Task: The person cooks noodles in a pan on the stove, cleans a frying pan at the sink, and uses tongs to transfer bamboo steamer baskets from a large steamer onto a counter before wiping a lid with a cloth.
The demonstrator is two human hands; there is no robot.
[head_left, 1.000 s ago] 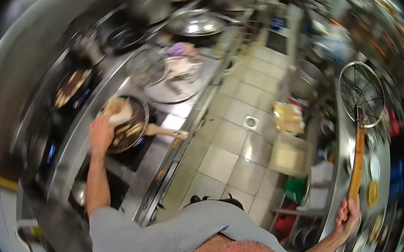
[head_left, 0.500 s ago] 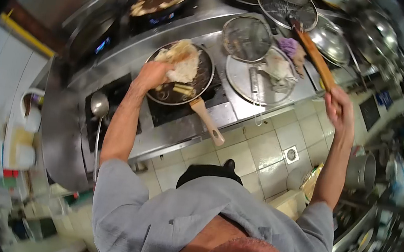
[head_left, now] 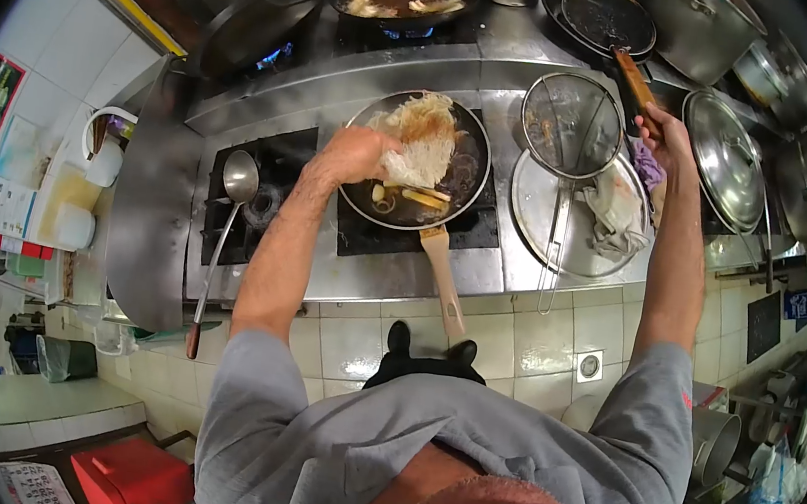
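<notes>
I have the left hand [head_left: 363, 154] pinched on pale noodles [head_left: 428, 136], judged light, soft, best gathered in bulk; the right hand [head_left: 667, 138] grips the wooden handle [head_left: 633, 82] of the strainer [head_left: 609, 17].

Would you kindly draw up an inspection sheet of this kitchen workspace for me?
Surface: steel cooktop, with blue flames at the rear.
Job's things: pale noodles and yellowish strips in the pale-handled frying pan; wooden-handled strainer held up at the right.
Clutter: ladle over the left burner, its handle past the front edge; metal-handled strainer and crumpled cloth at a round metal tray or lid.
Grippers: left hand grasps the noodles; right hand grips the wooden handle.
Cables: nothing clearly seen.
Surroundings: tiled floor with a drain; red box at lower left.
</notes>
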